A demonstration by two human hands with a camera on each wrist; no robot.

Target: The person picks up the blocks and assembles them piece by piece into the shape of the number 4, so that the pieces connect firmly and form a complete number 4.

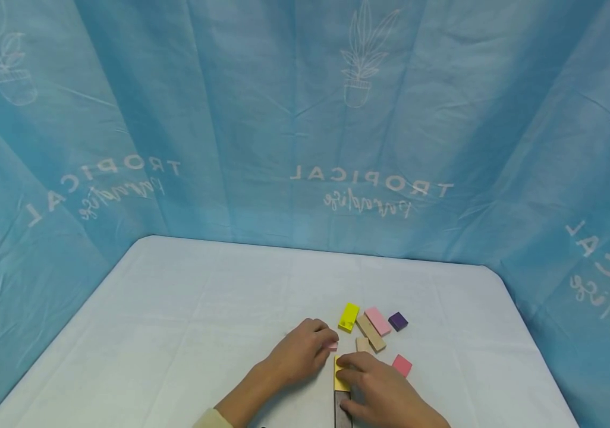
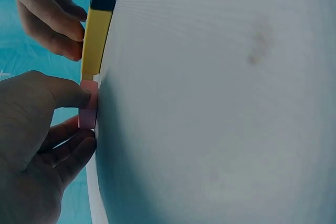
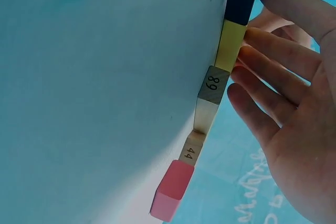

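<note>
My left hand (image 1: 302,351) pinches a small pink block (image 1: 332,346) between thumb and fingers. In the left wrist view this pink block (image 2: 88,116) stands close to the end of a yellow block (image 2: 95,43). On the table, the yellow block (image 1: 340,380) and a dark block (image 1: 342,410) lie end to end in a straight line. My right hand (image 1: 382,392) rests along their right side, its fingertips on the yellow block and its thumb at the dark one. In the right wrist view its fingers are nearly straight beside the yellow block (image 3: 230,45).
Beyond my hands lie a bright yellow block (image 1: 348,317), a light pink block (image 1: 377,321), a long wooden block (image 1: 371,333), a short wooden block (image 1: 362,345) and a purple block (image 1: 398,321). A deeper pink block (image 1: 402,365) is beside my right hand. Blue curtains (image 1: 262,119) surround the white table (image 1: 203,309).
</note>
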